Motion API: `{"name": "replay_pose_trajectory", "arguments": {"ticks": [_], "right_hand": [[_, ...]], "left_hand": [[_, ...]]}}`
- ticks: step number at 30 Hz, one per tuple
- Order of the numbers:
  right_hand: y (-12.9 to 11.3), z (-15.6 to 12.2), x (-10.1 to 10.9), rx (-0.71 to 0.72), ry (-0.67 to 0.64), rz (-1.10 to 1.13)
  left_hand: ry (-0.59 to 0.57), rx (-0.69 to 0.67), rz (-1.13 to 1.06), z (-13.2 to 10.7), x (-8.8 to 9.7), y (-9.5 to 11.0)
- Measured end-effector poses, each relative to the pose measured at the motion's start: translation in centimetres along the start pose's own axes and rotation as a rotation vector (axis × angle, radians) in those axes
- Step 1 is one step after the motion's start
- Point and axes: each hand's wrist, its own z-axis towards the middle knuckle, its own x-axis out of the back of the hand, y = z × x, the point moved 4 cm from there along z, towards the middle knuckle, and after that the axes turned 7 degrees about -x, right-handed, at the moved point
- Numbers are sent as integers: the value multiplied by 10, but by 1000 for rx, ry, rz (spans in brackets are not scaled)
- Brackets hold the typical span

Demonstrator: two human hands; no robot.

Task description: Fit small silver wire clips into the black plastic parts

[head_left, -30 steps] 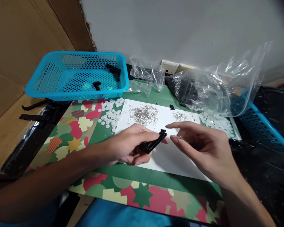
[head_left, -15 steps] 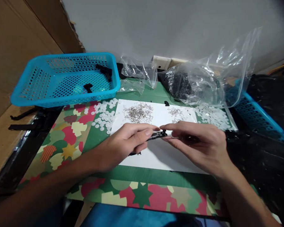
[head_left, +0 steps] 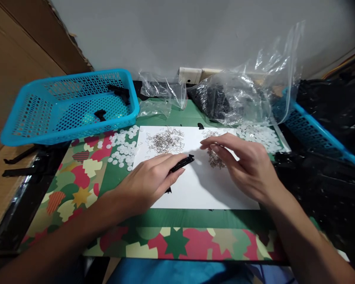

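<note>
My left hand (head_left: pixel 154 177) is closed around a slim black plastic part (head_left: pixel 182 162), whose far end sticks out past the fingertips. My right hand (head_left: pixel 244 163) hovers over the white sheet (head_left: pixel 189 193), thumb and fingers drawn together in a pinch. Whatever it may hold is too small to make out. Below its fingertips lies a small pile of thin metal pieces, perhaps springs (head_left: pixel 215 159). A larger pile of the same pieces (head_left: pixel 165 140) lies farther left on the sheet. Another black piece (head_left: pixel 168 190) shows partly under my left hand.
White discs lie in a left group (head_left: pixel 122 148) and a right group (head_left: pixel 258 136). A blue basket (head_left: pixel 68 132) with black parts stands at back left. A clear bag (head_left: pixel 239 98) of dark pieces leans by the wall. Another blue basket (head_left: pixel 322 130) and black plastic are right.
My right hand has left the black part and moved up over the smaller metal pile. My left hand keeps the part, now turned. The view has shifted slightly.
</note>
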Motion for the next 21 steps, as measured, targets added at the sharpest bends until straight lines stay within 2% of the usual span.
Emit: {"name": "replay_pose_trajectory", "arguments": {"ticks": [4,10,17,21], "right_hand": [[-6,1,-4,-1,48,39],[-3,2,-24,-303,86,380],[-3,1,-43,-363,184,601],[-3,0,-47,-376,193,613]], "left_hand": [[-40,-31,88,0,-3,0],[-64,-30,109,1,-4,1],[-53,-74,122,2,-5,1],[-44,-86,134,1,-7,-1]]}}
